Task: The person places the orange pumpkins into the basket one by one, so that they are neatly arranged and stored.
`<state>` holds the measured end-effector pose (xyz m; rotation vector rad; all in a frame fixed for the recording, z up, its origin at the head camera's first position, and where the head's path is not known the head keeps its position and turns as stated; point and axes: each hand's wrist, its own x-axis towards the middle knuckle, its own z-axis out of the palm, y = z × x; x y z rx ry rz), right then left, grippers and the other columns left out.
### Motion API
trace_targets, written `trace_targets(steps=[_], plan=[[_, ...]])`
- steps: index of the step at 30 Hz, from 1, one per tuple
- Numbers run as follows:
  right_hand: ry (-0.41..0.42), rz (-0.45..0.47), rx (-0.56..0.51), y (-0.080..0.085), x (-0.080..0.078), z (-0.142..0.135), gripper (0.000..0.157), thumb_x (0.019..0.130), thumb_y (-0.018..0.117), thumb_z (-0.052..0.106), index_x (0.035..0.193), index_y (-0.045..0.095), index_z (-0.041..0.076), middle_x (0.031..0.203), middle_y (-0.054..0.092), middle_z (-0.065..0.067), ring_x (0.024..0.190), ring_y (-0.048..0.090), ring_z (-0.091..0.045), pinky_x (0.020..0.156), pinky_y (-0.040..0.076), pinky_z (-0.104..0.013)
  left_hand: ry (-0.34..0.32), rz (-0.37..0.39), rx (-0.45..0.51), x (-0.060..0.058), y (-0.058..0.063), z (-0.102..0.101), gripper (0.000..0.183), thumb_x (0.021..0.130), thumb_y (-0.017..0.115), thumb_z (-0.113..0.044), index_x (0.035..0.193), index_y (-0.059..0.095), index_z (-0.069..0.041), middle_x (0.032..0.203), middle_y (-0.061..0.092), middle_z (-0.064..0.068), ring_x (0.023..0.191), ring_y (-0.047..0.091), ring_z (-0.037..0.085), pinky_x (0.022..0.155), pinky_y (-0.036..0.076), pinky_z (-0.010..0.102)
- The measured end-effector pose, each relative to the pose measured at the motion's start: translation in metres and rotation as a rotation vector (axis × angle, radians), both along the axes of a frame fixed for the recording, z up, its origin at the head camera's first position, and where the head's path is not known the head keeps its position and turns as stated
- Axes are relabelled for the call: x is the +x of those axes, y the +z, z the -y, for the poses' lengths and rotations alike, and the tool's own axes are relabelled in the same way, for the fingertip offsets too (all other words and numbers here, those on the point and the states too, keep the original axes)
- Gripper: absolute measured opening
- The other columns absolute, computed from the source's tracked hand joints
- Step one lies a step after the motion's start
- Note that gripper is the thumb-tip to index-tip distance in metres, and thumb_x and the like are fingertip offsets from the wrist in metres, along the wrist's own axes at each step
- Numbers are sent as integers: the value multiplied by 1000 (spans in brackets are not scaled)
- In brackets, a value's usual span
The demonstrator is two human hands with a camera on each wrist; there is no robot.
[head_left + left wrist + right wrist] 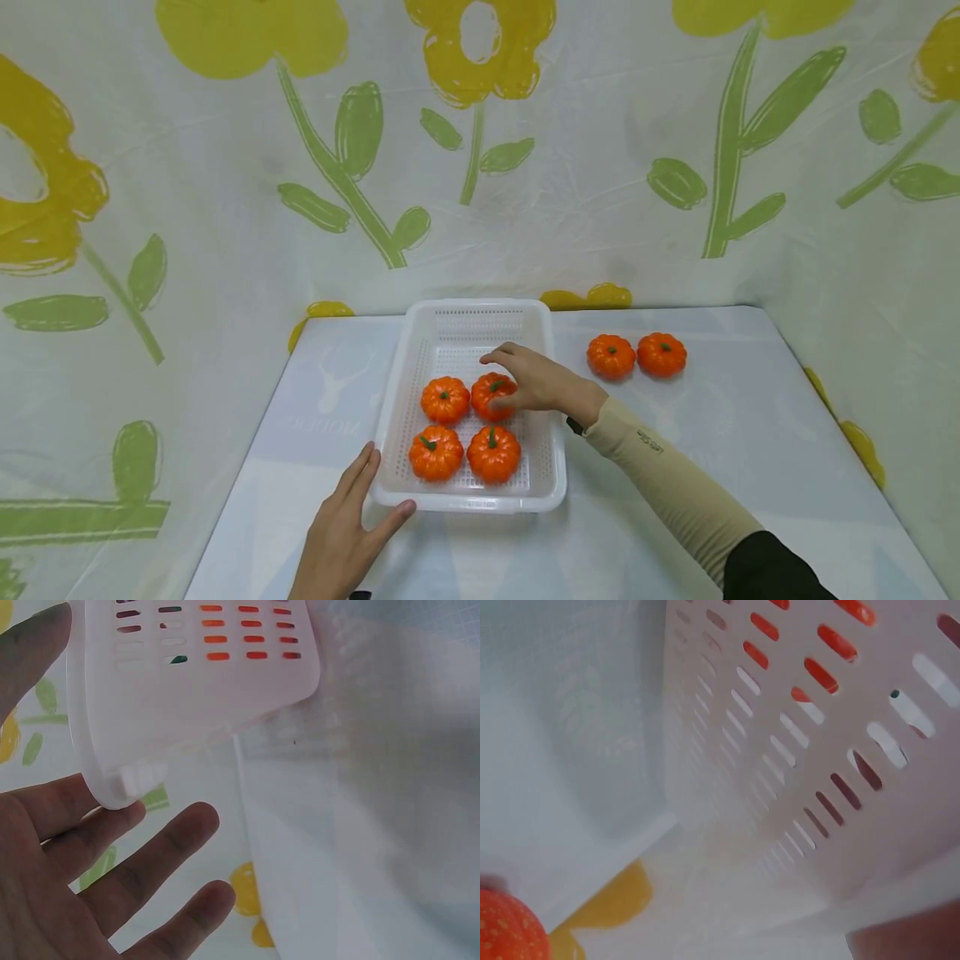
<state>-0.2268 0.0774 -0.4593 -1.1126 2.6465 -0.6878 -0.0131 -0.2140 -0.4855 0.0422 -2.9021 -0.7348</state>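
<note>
A white plastic basket [517, 505] with slotted walls stands on the table, holding several small orange pumpkins with green stems. In the head view my right hand [536, 379] reaches over its right rim. Its thumb lies across the back-right pumpkin [487, 385], while the fingers arch loosely beyond it with a gap. Beside that one is the back-left pumpkin [445, 401]; nearer are the front-left pumpkin [437, 455] and front-right pumpkin [493, 456]. My left hand [341, 525] rests at the basket's near-left corner, fingers extended along the outside and thumb by the front rim.
Two more pumpkins, one [611, 357] and another [662, 356], sit close together on the table right of the basket. A pale cloth covers the table [637, 533]. Behind it hangs a flower-printed curtain [570, 183], which also runs along both sides.
</note>
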Motion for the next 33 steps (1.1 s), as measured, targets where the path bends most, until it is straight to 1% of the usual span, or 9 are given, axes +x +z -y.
trace_targets(steps=[4,8,13,16,20,24,26,29,33], plan=[[-7,-33,-42,2,0,-5,63,89,80,34,142,55,11,140,54,-11,125,54,-26,107,48,-40,3,12,1,-1,0,-1,98,82,70,-70,154,44,-9,159,40,8,125,58,41,93,53,61],[-24,-58,-82,5,-1,-9,62,89,80,35,141,56,11,140,54,-11,125,55,-27,106,49,-41,6,21,4,-1,-1,0,98,82,70,-70,154,43,-10,160,39,7,125,58,41,93,53,61],[-74,-52,-116,10,0,-15,66,88,81,38,143,55,13,143,52,-10,127,54,-28,106,49,-45,3,9,1,0,-1,1,97,82,71,-69,154,44,-9,160,40,7,124,59,41,92,53,61],[-110,-62,-139,14,-1,-23,66,87,82,37,143,55,14,143,51,-9,128,54,-27,106,48,-45,1,7,3,0,-1,1,97,82,71,-69,154,44,-10,160,40,6,125,58,41,92,53,61],[-143,-92,-201,19,-3,-37,65,88,81,36,142,55,12,143,52,-10,129,52,-28,108,47,-47,0,6,1,0,-1,1,98,82,71,-69,154,44,-9,159,40,7,125,58,41,92,53,61],[-212,-103,-264,21,-5,-55,66,89,79,41,143,55,11,145,52,-9,132,50,-30,109,45,-52,-5,3,2,0,-1,0,98,82,71,-69,154,44,-9,159,40,8,126,57,41,93,53,61],[-265,-99,-277,20,-6,-64,67,89,79,44,143,54,14,146,51,-7,133,49,-30,108,45,-54,-4,1,4,0,0,0,97,82,72,-68,154,44,-9,159,40,7,126,57,41,93,53,61],[-328,-96,-291,18,-7,-77,69,87,80,45,145,53,16,148,50,-6,134,47,-29,108,44,-55,-4,3,-1,0,1,0,97,83,71,-68,154,44,-8,160,40,8,126,57,41,93,53,61],[-361,-122,-308,14,-9,-92,70,86,82,41,144,53,14,147,51,-5,135,46,-28,110,43,-54,3,17,-4,0,1,0,97,83,70,-69,154,43,-9,160,39,7,124,58,41,93,53,62]])
